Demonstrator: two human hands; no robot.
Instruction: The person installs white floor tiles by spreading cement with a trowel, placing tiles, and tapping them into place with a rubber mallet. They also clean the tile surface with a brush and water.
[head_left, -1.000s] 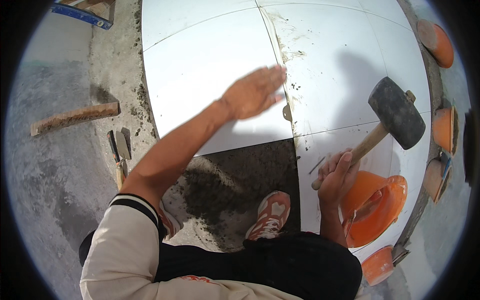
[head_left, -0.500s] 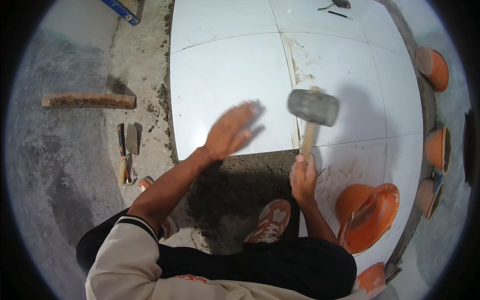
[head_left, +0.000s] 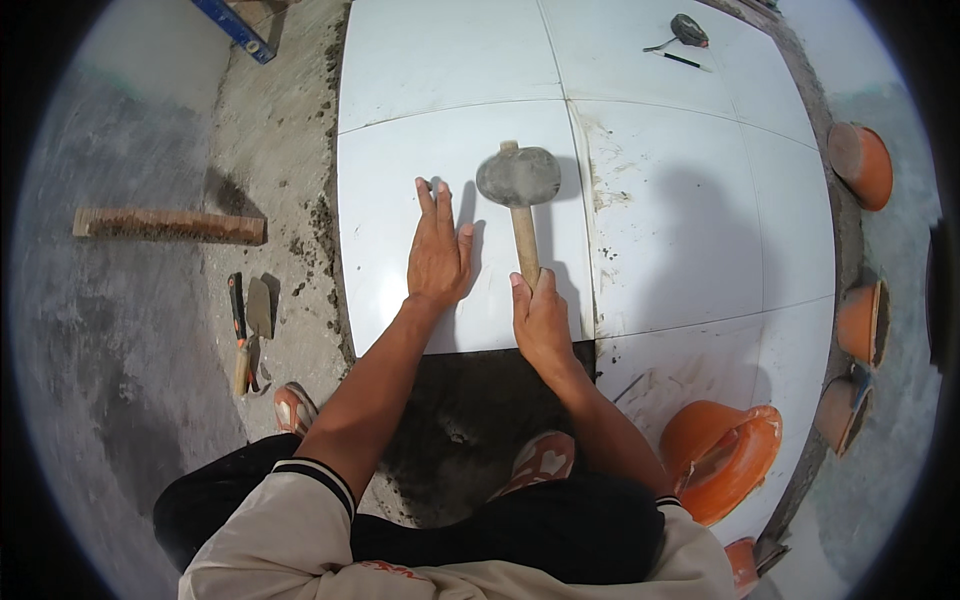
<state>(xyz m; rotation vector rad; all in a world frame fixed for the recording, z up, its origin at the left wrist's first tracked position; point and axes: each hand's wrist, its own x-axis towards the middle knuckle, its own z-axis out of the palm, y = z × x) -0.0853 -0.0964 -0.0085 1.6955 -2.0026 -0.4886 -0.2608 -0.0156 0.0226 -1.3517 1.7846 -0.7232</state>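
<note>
Lowered now, the left hand [head_left: 438,258] lies flat (released) on the white tile [head_left: 400,170]; right hand [head_left: 541,322] grasps the mallet [head_left: 518,180].

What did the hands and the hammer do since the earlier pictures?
The left hand came down from the air and now lies flat on the white tile. The right hand swung the rubber mallet from out on the right to over that tile. The right hand kept its grip on the handle.
</note>
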